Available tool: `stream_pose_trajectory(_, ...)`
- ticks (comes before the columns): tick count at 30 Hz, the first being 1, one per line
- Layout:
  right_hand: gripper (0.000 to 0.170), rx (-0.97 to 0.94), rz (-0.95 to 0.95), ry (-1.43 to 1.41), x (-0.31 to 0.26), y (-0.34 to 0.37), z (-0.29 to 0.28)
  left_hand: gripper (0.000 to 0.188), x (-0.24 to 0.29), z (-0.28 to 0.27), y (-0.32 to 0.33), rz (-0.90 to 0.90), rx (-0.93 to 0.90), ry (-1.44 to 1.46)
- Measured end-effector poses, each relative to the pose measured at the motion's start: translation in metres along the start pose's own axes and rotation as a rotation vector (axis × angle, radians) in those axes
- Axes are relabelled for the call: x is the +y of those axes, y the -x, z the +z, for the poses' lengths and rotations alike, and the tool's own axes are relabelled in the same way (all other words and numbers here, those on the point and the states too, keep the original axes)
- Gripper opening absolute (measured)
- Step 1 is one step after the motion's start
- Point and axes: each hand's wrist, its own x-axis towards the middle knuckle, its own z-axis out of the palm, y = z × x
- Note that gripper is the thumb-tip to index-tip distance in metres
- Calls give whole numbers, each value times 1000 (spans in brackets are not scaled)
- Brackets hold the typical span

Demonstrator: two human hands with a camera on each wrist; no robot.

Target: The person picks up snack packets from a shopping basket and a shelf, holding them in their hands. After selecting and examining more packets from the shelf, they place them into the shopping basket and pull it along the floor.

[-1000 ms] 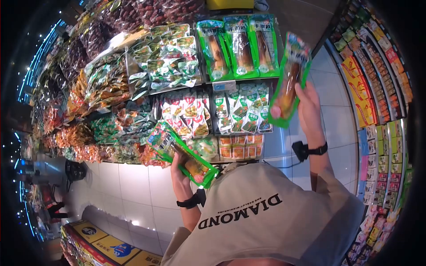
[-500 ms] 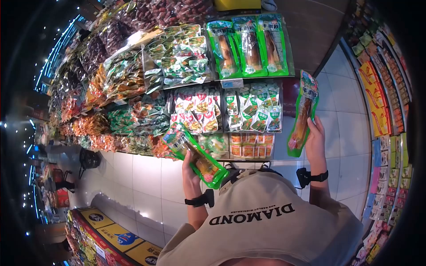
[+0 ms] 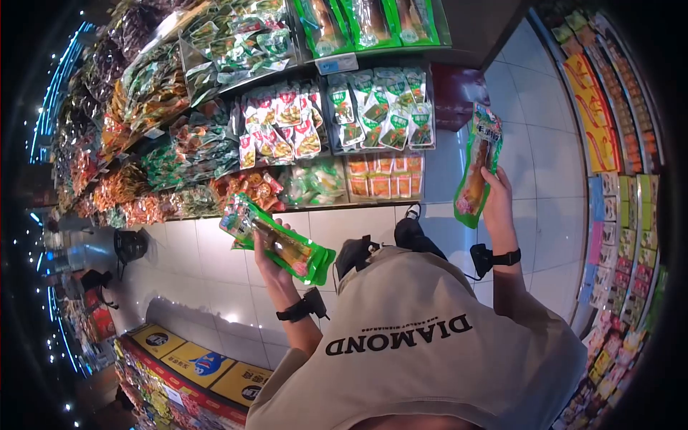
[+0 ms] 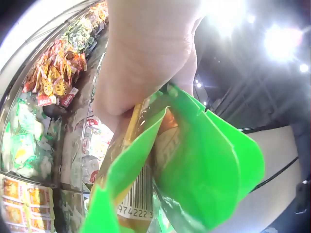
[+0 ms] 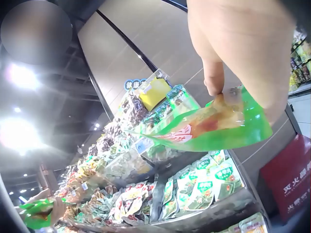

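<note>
In the head view, taken as a clock face with twelve at the top, our left hand sits toward eight o'clock and grips a stack of green-edged packs. The grip there is closed down to the stack's thickness, thumb and fingers on either side. The stack slants from ten toward four o'clock, and the left wrist view shows several green flaps and part of a barcode. We cannot tell exactly how many packs are in it.

Our right hand is near three o'clock, its grip pinched on the lower part of a single green-edged pack. This one leans from one toward seven o'clock, held in the air well apart from the stack, with something long and brown behind its clear front.

More packs of the same look lie side by side in a tray at twelve o'clock, above a blue price label. Below them, toward one o'clock, are green-and-white pouches, then orange packets; red-and-white pouches fill the compartment at eleven. A dark red box is between one and two o'clock, and stocked shelves run past three. At six is our beige shirt; yellow panels show between seven and eight.
</note>
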Motion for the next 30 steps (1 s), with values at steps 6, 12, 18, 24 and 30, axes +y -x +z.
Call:
stream_pose_trajectory(6, 26, 133, 32, -79, 59, 54, 2, 53, 35, -48, 9, -48, -37, 40)
stream_pose_trajectory(12, 24, 127, 117, -9, 119, 115, 26, 56, 62, -125, 41, -13, -86, 84)
stream_pose_trajectory(18, 31, 75, 150, 149, 148, 175, 42, 59, 67, -198, 76, 41, -16, 115)
stream_pose_trajectory(24, 28, 6, 171, 336, 169, 205, 53, 59, 71, -237, 115, 81, 72, 150)
stream_pose_trajectory(30, 31, -266, 318, 354, 180, 219, 85, 61, 68, -262, 149, 130, 82, 139)
